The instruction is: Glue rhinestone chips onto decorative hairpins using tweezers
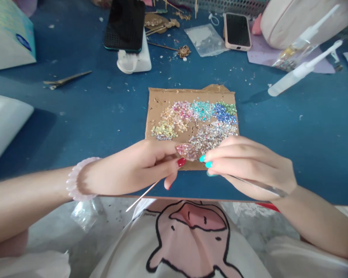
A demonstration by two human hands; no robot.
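Between the thumb and fingers of my left hand (pixel 150 162) is a hairpin, its leaf-shaped head (pixel 185 150) covered in small pink chips. Its thin stick (pixel 142 197) comes out below the palm. My right hand (pixel 252 162) is closed around metal tweezers (pixel 258 184), whose tips reach the right edge of the pink head. Whether a chip sits in the tips is too small to tell. Just beyond both hands lies a piece of cardboard (pixel 162 95) bearing piles of tiny chips: yellow, peach, pink, turquoise (pixel 203 109), blue (pixel 224 112), green and a large clear-silvery pile (pixel 214 135).
Farther back are a black phone (pixel 124 25) on a white charger (pixel 142 58), another phone (pixel 237 31), a small plastic bag (pixel 205 38) and an ornate hairpin (pixel 183 51). A metal clip (pixel 66 80) lies left. White applicator bottles (pixel 304 69) stand or lean right. A tissue box (pixel 11 34) is far left.
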